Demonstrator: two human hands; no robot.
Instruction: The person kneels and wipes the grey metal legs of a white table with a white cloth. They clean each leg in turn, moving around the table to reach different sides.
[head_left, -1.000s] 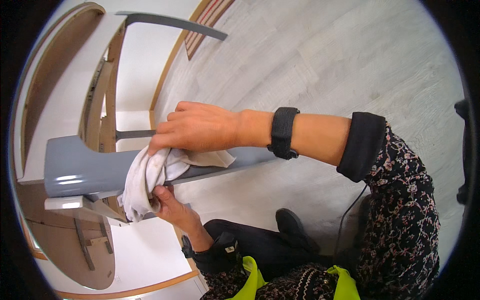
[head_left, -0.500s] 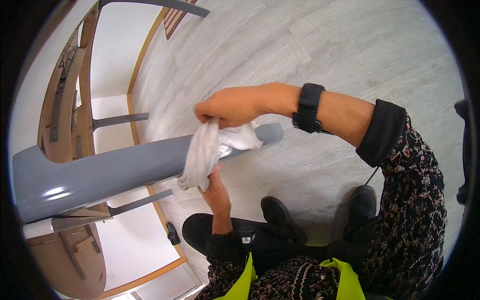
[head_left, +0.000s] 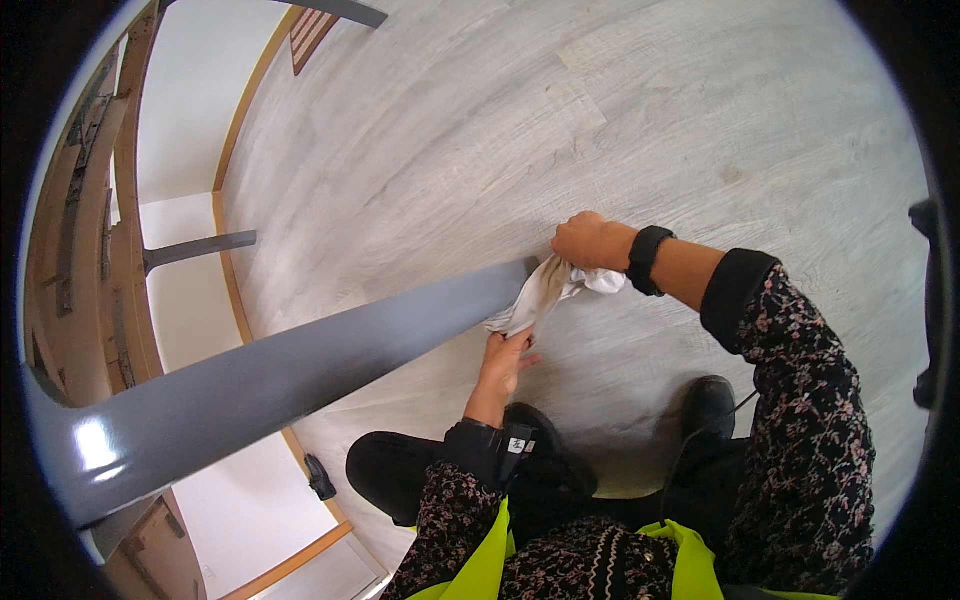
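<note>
Head view. White cloth, crumpled: stretched across the free end of a grey furniture leg, between both hands. Right hand, black wristband beside it: fingers clamped on the cloth's upper part. Left hand: fingers pinching the cloth's lower edge. Wood-look plank floor: pale grey. Black shoe: on the floor.

One head-worn fisheye view, steeply downward and fairly near, over left hand, right hand and floor.
</note>
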